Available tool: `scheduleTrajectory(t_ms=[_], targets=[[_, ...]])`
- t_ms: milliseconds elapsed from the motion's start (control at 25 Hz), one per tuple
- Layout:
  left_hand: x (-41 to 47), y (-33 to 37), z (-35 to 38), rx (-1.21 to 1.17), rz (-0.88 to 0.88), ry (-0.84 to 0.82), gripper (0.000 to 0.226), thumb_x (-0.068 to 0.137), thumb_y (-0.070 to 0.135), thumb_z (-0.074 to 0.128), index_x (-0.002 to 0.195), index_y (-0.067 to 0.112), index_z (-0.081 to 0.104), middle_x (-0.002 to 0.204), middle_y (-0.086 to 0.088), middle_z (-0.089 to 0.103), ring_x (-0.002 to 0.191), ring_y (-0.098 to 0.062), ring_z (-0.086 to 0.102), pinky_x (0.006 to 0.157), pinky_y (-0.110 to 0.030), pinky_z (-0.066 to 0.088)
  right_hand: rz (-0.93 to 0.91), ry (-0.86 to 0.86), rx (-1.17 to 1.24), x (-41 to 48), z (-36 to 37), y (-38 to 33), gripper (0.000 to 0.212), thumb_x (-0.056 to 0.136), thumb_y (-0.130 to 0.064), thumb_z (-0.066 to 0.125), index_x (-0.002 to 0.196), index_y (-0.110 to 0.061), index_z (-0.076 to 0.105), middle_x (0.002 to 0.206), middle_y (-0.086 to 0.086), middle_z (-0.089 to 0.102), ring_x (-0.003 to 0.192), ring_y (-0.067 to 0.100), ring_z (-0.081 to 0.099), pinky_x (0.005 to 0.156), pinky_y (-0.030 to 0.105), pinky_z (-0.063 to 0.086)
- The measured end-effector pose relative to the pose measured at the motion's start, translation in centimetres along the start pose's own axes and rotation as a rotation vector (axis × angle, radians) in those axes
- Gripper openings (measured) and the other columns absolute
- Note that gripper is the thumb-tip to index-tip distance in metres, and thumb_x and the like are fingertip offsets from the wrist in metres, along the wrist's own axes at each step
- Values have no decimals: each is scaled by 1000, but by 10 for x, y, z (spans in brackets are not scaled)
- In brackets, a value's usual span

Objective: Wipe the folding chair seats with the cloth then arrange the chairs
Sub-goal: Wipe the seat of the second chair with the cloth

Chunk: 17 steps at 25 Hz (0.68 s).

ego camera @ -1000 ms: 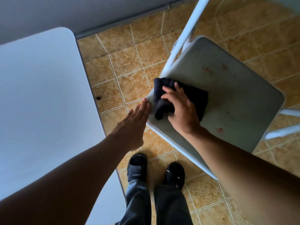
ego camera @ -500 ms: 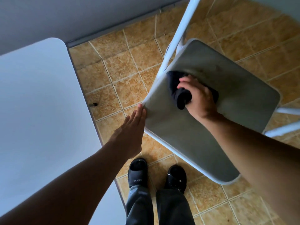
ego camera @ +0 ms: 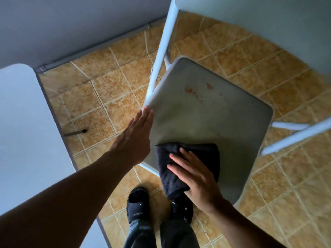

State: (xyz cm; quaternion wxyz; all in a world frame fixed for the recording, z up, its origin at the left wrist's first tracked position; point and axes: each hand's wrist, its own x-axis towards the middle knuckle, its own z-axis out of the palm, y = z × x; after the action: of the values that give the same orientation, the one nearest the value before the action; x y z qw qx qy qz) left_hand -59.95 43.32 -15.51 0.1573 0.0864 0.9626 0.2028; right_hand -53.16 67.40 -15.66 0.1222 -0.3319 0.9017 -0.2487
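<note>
The folding chair point(ego camera: 206, 119) fills the middle of my view, standing on the tiled floor point(ego camera: 100, 97); its grey seat sits just right of the white counter point(ego camera: 26, 131), whose rounded corner and dark edge run down the left. The chair's backrest is cut off at the top right, and I see only parts of the pale frame tubes, one rising along the seat's left side, two poking out at its right. A few reddish marks show on the far part of the seat; I can't tell what they are.

My left hand point(ego camera: 134, 138) is flat, fingers straight and pressed together, with its edge against the seat's left rim near the front corner. My right hand point(ego camera: 197, 178) lies spread, palm down, on the dark cloth point(ego camera: 186, 165), pressing it onto the seat's front edge. The cloth is folded, and its lower end hangs off that edge, hiding part of the right shoe.

Below, two dark shoes point(ego camera: 137, 206) and trouser legs are partly covered by my forearms. A small dark rod-like thing point(ego camera: 75, 132) lies on the floor by the counter's edge; too small to identify.
</note>
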Motion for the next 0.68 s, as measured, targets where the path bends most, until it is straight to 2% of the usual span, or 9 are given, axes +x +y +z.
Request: scheduleTrajectory(t_ms=[80,120,160,200,240,280,400,520,680], targets=[[10,0,6,-49,-41,2,79,86,-2,47,152,12,6,161,-8,4,146,-25,2,112,-36,21,-80,29,-6,12,-5,18,40,87,0,60,124,-13,66,146,5,50,142,27,36,111,49,36],[12,-1,8,-69,-54,9,77,86,-3,49,152,12,11,161,-7,6,144,-23,2,104,-29,24,-111,43,-14,18,-7,27,37,93,2,52,124,-12,66,145,7,52,141,29,38,111,49,37],[13,-2,12,-67,-45,1,73,87,-2,46,151,11,14,160,-9,8,144,-23,1,104,-29,25,-136,46,-31,23,-10,36,37,95,4,49,125,-11,66,144,8,52,141,29,39,111,49,36],[14,-3,15,-53,-18,-6,69,87,-1,41,150,9,14,159,-13,10,144,-26,0,115,-40,20,-150,45,-51,30,-14,44,40,94,6,49,126,-11,65,145,8,51,141,30,39,112,49,36],[15,-6,19,-26,-1,-11,68,86,0,39,149,7,14,159,-15,12,145,-29,2,113,-50,30,-147,47,-70,38,-19,53,45,90,9,50,128,-11,63,146,8,50,141,30,38,112,48,35],[17,-8,21,-24,-15,-11,69,85,-1,44,149,6,17,158,-16,13,145,-31,5,117,-43,19,-122,49,-92,51,-25,64,52,83,11,52,129,-11,62,146,8,50,141,30,38,112,48,35],[19,-6,16,-61,-87,-41,75,83,-2,59,148,7,24,158,-12,12,145,-31,11,115,-36,18,13,37,-158,110,-47,95,69,64,8,63,130,-12,61,147,7,50,140,32,38,113,46,35],[19,3,2,-98,-49,-83,76,87,5,61,150,7,18,159,-10,3,145,-25,-2,115,-30,8,116,73,-191,173,-68,124,62,68,12,62,126,-11,64,142,9,54,135,36,44,110,45,40],[23,3,-13,-98,-89,-243,101,79,16,74,151,14,3,158,-2,-13,138,-13,-15,115,-26,6,334,222,-164,220,-65,122,54,74,14,57,121,-10,67,138,9,57,129,39,47,108,46,41]])
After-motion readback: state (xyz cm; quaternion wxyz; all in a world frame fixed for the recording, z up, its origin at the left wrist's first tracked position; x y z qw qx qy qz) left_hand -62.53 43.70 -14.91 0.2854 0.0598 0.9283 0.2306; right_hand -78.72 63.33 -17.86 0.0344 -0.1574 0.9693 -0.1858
